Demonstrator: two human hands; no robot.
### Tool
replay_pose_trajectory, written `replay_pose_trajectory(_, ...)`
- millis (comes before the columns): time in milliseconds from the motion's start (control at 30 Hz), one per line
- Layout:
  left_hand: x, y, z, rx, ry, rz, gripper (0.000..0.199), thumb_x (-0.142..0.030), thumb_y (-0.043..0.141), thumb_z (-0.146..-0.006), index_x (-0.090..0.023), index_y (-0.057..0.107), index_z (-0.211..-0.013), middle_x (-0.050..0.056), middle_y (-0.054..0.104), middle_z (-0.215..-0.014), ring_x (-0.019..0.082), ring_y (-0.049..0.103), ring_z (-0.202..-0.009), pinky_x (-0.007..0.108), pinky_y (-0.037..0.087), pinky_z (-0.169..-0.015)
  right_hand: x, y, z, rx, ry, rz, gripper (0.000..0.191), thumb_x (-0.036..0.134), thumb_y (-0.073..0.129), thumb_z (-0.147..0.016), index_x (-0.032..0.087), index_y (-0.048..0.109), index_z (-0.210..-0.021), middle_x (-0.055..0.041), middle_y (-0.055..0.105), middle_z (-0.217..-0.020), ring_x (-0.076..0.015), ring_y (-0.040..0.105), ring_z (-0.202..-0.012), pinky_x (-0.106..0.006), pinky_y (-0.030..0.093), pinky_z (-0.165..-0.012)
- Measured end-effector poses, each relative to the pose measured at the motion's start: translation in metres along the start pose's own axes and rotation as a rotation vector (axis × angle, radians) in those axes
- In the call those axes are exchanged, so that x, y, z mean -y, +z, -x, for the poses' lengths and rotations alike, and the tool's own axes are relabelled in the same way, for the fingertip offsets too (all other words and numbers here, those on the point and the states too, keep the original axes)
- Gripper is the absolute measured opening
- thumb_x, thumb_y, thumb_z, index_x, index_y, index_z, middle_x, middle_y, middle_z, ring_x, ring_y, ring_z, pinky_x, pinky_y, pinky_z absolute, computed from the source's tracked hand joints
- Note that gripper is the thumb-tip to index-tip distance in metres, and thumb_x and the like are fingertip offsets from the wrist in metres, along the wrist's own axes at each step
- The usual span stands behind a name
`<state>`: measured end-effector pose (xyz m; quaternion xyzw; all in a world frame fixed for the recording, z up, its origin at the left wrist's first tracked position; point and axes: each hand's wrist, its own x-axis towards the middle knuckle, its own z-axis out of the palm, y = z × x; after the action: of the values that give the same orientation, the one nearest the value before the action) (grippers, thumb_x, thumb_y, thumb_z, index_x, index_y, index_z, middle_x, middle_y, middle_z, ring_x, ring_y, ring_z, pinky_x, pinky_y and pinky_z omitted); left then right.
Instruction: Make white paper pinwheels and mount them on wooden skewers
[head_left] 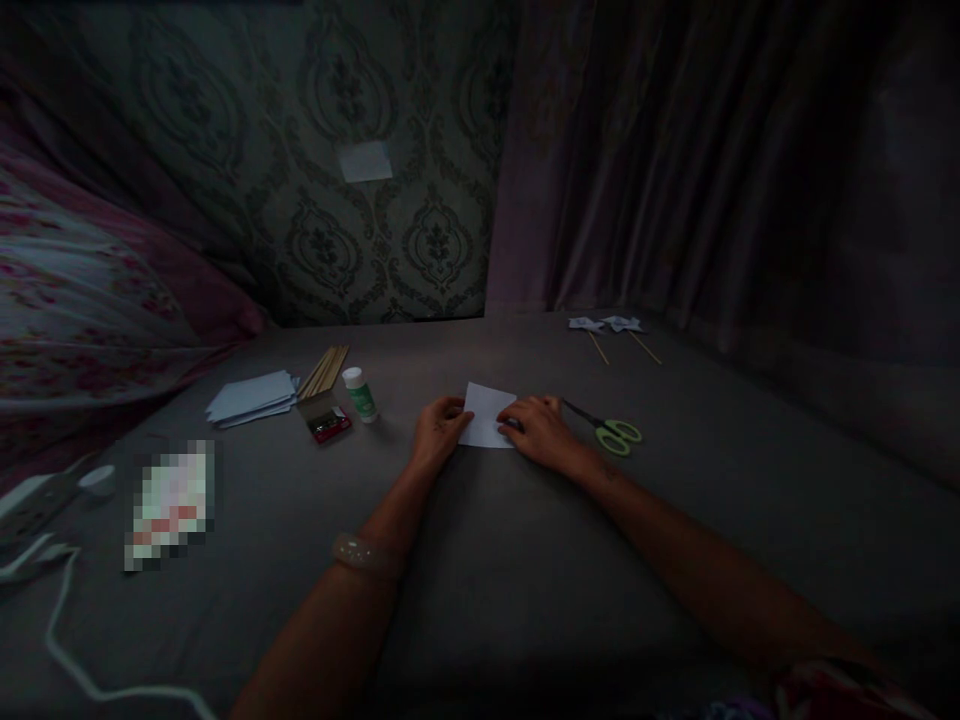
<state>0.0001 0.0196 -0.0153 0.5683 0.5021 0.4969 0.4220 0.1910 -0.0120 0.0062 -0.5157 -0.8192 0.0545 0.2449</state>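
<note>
A small white sheet of paper (487, 415) lies on the grey cloth surface between my hands. My left hand (441, 430) grips its left edge, thumb on top. On the right side, my right hand (541, 430) rests over the paper's edge with its fingers curled around a small dark object, which is mostly hidden. Scissors with green handles (616, 436) lie just beyond my right hand, their blades pointing toward it. A glue bottle with a white cap (360, 396) stands to the left of my left hand.
A stack of paper (253, 397), wooden sticks (325, 371) and a small red box (328, 424) are at the left. Two paper pinwheels (622, 324) on sticks lie at the back right. A power strip (34, 507) with a white cable sits at the far left.
</note>
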Motion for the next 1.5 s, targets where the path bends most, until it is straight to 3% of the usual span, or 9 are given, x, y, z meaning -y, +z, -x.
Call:
replay_pose_trajectory(200,-0.004,-0.002,0.004,-0.028,0.021,-0.282,0.017,-0.026,0.067,-0.071,-0.019,0.07,-0.085,0.006,0.074,-0.08,0.022,0.068,-0.079,0.032,0.052,-0.073,0.002,0.01,0.013,0.027,-0.111,0.042,0.023,0.026,0.051,-0.09,0.022,0.066,-0.108,-0.0093,0.066,-0.118,-0.0248,0.053,-0.112,-0.044,0.026,-0.093)
replay_pose_trajectory(400,-0.017,-0.003,0.013,-0.03,0.028,-0.63,0.018,-0.025,0.061,-0.078,-0.019,0.072,-0.091,0.009,0.074,-0.092,0.025,0.067,-0.092,0.044,0.043,-0.092,0.001,0.013,0.016,0.034,-0.128,0.049,0.026,0.025,0.047,-0.092,0.022,0.065,-0.11,-0.008,0.065,-0.121,-0.0244,0.052,-0.114,-0.046,0.027,-0.094)
replay_pose_trajectory(767,-0.023,-0.001,0.02,-0.08,-0.011,-0.68,0.023,-0.019,0.056,-0.082,-0.02,0.07,-0.1,0.007,0.074,-0.1,0.024,0.063,-0.102,0.041,0.039,-0.096,-0.003,0.018,0.02,0.007,-0.161,0.131,0.031,0.026,0.041,-0.093,0.025,0.067,-0.109,-0.0078,0.063,-0.126,-0.0276,0.051,-0.116,-0.049,0.031,-0.093)
replay_pose_trajectory(1000,-0.045,-0.016,0.019,-0.322,0.12,-0.591,0.016,-0.022,0.057,-0.084,-0.019,0.071,-0.09,0.006,0.074,-0.093,0.021,0.063,-0.093,0.038,0.041,-0.091,-0.011,0.024,0.021,0.003,-0.188,0.114,0.033,0.03,0.039,-0.093,0.024,0.064,-0.113,-0.0079,0.066,-0.121,-0.028,0.054,-0.113,-0.051,0.032,-0.093)
replay_pose_trajectory(1200,-0.061,-0.05,0.014,-0.617,0.202,-0.528,0.019,-0.018,0.054,-0.081,-0.018,0.067,-0.095,0.007,0.07,-0.092,0.023,0.06,-0.095,0.037,0.041,-0.09,-0.014,0.025,0.02,-0.012,-0.173,0.066,0.031,0.031,0.041,-0.091,0.024,0.065,-0.108,-0.0091,0.067,-0.117,-0.0289,0.056,-0.111,-0.052,0.032,-0.092)
replay_pose_trajectory(1367,-0.053,-0.086,0.007,-0.942,0.118,-0.522,0.038,-0.016,0.056,-0.073,-0.017,0.055,-0.111,0.01,0.064,-0.109,0.026,0.054,-0.112,0.04,0.035,-0.098,-0.014,0.028,0.02,-0.03,-0.124,0.047,0.031,0.033,0.042,-0.089,0.023,0.065,-0.107,-0.0097,0.067,-0.117,-0.0281,0.058,-0.11,-0.051,0.033,-0.093)
replay_pose_trajectory(1500,-0.043,-0.094,0.004,-0.958,-0.004,-0.551,0.043,-0.022,0.062,-0.07,-0.018,0.051,-0.112,0.013,0.062,-0.116,0.029,0.052,-0.115,0.042,0.034,-0.1,-0.015,0.028,0.019,-0.044,-0.139,0.049,0.032,0.031,0.044,-0.088,0.022,0.063,-0.112,-0.0104,0.066,-0.118,-0.0277,0.057,-0.112,-0.05,0.032,-0.095)
